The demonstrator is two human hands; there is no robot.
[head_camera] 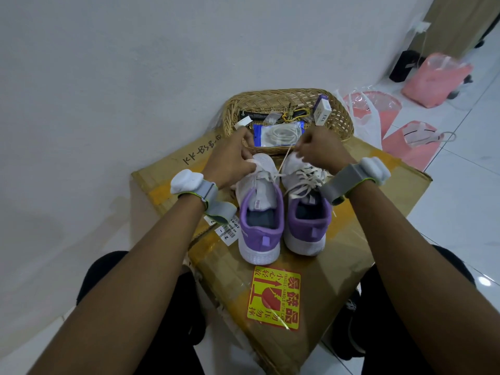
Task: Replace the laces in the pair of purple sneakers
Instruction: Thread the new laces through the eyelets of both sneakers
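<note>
Soft, even indoor light, faint shadows, a glare spot on the floor tiles [484, 280], wide-angle bending at edges.

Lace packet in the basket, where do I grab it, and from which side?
Pinch the packet by its blue left end from above, probably: it lies flat in the basket, and that end is flat, clear of the coiled laces.

Cardboard box [351, 253]: sneakers [260, 231]; wicker basket [284, 94]
</note>
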